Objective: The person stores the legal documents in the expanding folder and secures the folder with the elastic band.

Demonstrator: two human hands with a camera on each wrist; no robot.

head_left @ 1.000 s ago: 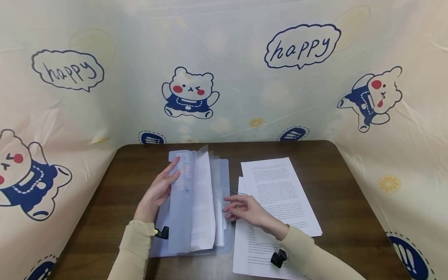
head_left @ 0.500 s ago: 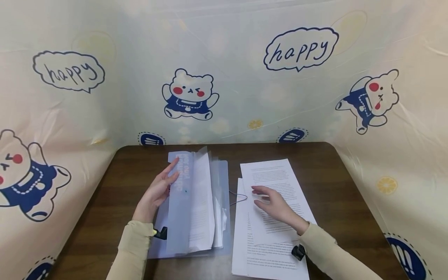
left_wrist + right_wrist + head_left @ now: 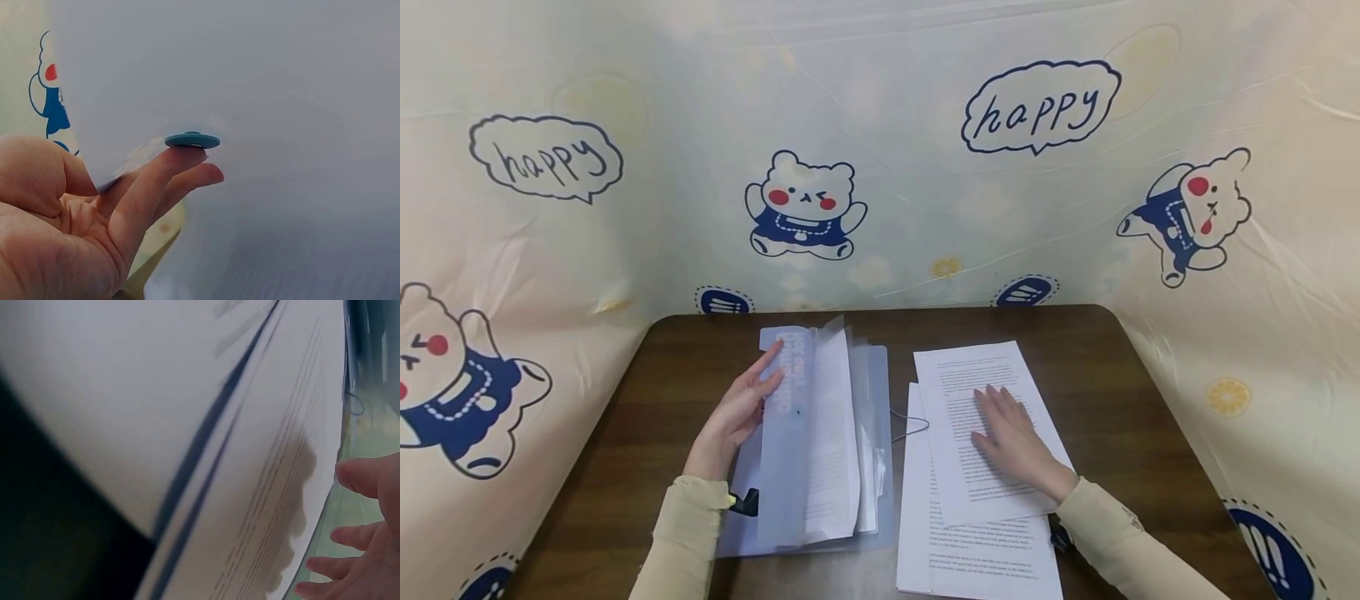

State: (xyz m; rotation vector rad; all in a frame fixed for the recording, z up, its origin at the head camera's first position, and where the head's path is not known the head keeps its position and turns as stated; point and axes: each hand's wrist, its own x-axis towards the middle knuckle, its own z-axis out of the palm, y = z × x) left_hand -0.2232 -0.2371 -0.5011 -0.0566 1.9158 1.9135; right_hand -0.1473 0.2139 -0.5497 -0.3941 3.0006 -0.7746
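Observation:
My left hand (image 3: 730, 425) grips the raised cover of a translucent blue document folder (image 3: 784, 475), thumb on one face and fingers on the other. In the left wrist view, a fingertip lies against a small teal round button (image 3: 192, 140) on the cover. White printed sheets (image 3: 833, 475) show inside the folder, among clear sleeves. To the right, my right hand (image 3: 1018, 446) lies with spread fingers over the top printed sheet (image 3: 973, 367) of a loose stack. The right wrist view shows its fingertips close over the paper.
Lower sheets of the stack (image 3: 981, 562) stick out toward the front, at a slight angle to the top one. A thin cord loop (image 3: 917, 429) runs from the folder's right edge toward the papers. The dark wooden table (image 3: 1135, 433) is bordered by a printed cloth backdrop (image 3: 895, 167).
My right hand has moved right from the folder's edge to the loose printed sheets, its fingers now lower and spread. The left hand keeps its hold on the folder cover.

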